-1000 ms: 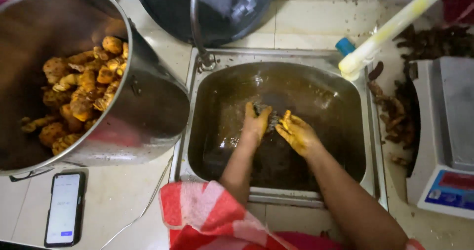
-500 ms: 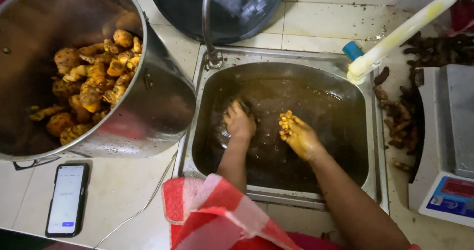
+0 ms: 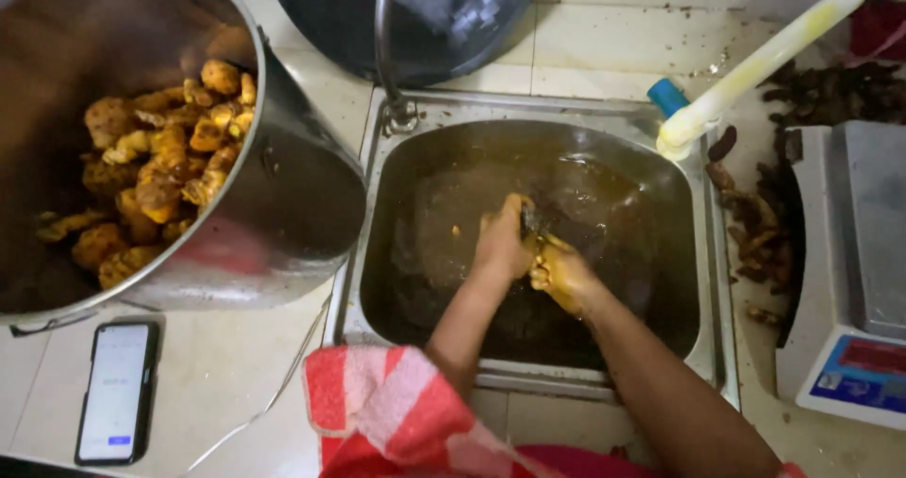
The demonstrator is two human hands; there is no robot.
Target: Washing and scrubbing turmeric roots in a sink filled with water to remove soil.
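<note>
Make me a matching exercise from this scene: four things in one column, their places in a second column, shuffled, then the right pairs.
Things:
1. yellow roots
2. phone
3. both hands
4. weighing scale

Places:
A. on the counter, right of the sink
B. in the sink's brown water
C. inside the big steel pot
D. on the counter, below the pot

Pairs: 1-C, 2-D, 3-B, 4-A

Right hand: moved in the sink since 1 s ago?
Yes. The right hand has closed in toward the left hand until they touch, near the middle of the sink; earlier they were apart.
</note>
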